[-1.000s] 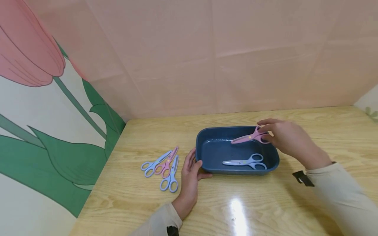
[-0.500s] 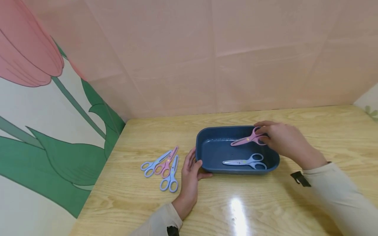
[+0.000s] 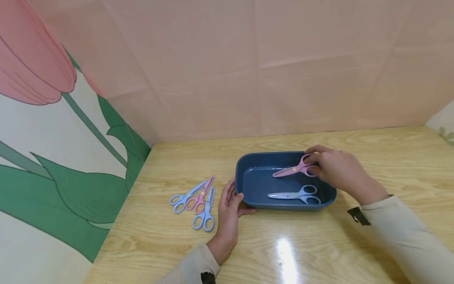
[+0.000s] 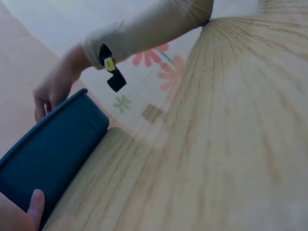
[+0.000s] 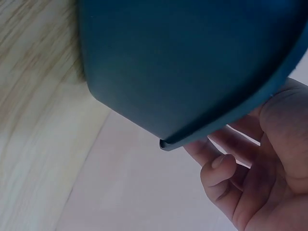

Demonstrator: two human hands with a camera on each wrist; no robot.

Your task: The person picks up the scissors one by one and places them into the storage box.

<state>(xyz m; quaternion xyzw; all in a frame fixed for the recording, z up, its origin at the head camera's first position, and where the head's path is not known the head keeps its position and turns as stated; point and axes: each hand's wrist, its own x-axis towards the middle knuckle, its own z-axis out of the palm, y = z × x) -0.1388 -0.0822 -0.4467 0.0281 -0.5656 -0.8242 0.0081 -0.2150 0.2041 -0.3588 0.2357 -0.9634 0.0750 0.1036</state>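
Note:
A dark blue rectangular bin (image 3: 253,181) stands on the wooden table. My left hand (image 3: 228,215) grips its near left corner, thumb over the rim and fingers along the outer wall. At the bin's right end my right hand (image 3: 337,167) pinches the handle loops of pink scissors (image 3: 292,170), their blades pointing left inside the bin. Blue scissors (image 3: 294,195) lie on the bin floor along the near wall. In the right wrist view the bin's wall hides the scissors, and the right hand (image 5: 255,168) reaches over the rim.
Left of the bin, two blue scissors (image 3: 205,215) and a pink pair (image 3: 201,196) lie in a loose, overlapping cluster on the table (image 3: 149,240). A pinkish sheet (image 3: 213,79) covers the wall behind. A wall with painted tulips (image 3: 71,177) borders the left side.
My right hand has moved slightly left and lower, carrying the pink scissors further into the bin. The left hand stays on the bin's corner.

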